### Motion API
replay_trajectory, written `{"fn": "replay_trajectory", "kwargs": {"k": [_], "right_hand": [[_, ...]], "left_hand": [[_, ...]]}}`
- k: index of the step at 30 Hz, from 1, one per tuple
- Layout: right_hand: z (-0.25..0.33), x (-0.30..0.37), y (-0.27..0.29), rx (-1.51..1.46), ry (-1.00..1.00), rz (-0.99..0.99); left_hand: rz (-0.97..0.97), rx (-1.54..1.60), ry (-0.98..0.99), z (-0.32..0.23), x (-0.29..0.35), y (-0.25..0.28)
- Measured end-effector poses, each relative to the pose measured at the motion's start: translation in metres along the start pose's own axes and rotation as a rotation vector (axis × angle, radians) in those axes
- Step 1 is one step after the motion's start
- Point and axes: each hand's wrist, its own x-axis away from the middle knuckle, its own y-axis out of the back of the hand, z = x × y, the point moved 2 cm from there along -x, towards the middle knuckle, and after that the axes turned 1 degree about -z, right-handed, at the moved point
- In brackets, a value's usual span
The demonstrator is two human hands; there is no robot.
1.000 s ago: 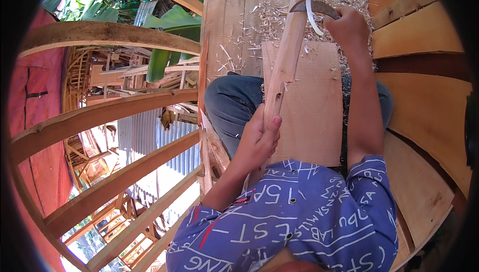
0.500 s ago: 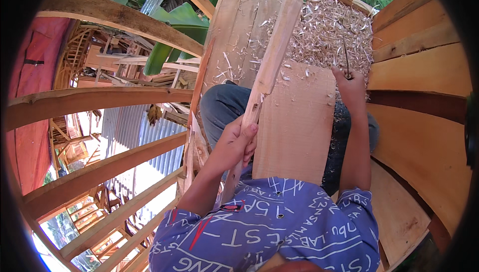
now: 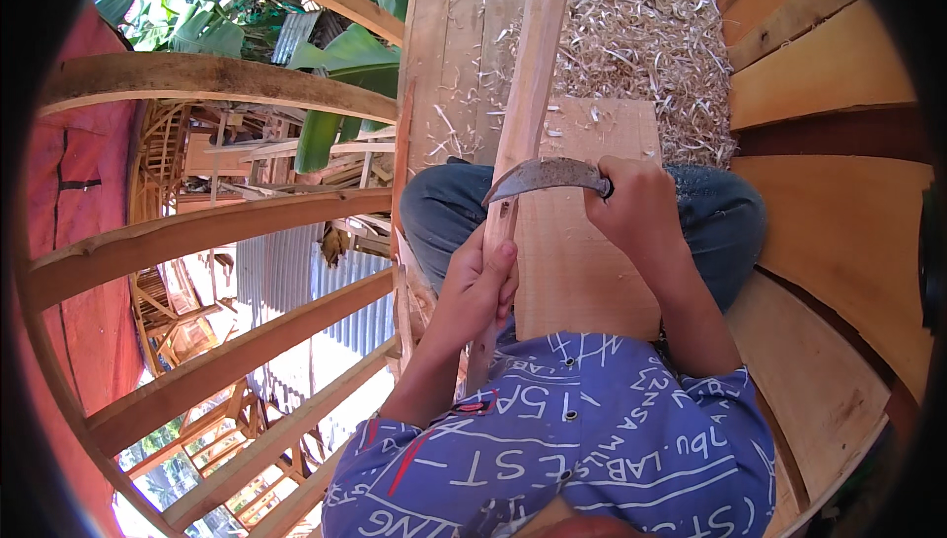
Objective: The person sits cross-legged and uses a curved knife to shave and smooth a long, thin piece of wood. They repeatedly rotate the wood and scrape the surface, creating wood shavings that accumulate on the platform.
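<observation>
My left hand [image 3: 475, 280] is closed round the lower part of a long, pale wooden stick [image 3: 533, 70], which slants away from me toward the far side. A sickle [image 3: 547, 175] with a dark curved blade is gripped in my right hand [image 3: 639, 205]. Its blade lies across the stick just beyond my left hand, near a small dark knot, and its tip reaches past the stick's left edge. My right fingers hide most of the handle. A flat, smooth board [image 3: 592, 272] rests between my bent legs, under the sickle and beside the stick.
Curled wood shavings [image 3: 646, 55] heap on the planks at the far right. Wooden planks [image 3: 814, 213] form a wall close on my right. Slatted wooden rails [image 3: 217, 232] run along my left, with corrugated metal sheets [image 3: 276, 267] and a banana leaf [image 3: 350, 70] beyond.
My right hand has come from over the shavings back toward me and to the left. The sickle's blade has turned and now crosses the stick. My left hand keeps its hold.
</observation>
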Motion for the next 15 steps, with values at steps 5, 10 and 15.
{"fn": "replay_trajectory", "kwargs": {"k": [5,10,15], "right_hand": [[-0.025,-0.016,0.001,0.131,-0.155,-0.009],[-0.061,-0.052,0.016,0.154,-0.328,-0.169],[-0.173,-0.101,0.046,-0.145,-0.454,-0.235]], "left_hand": [[-0.023,-0.136,-0.043,0.004,0.008,-0.015],[-0.004,-0.182,0.026,0.005,0.006,-0.026],[0.232,-0.142,0.005,0.021,0.013,-0.041]]}}
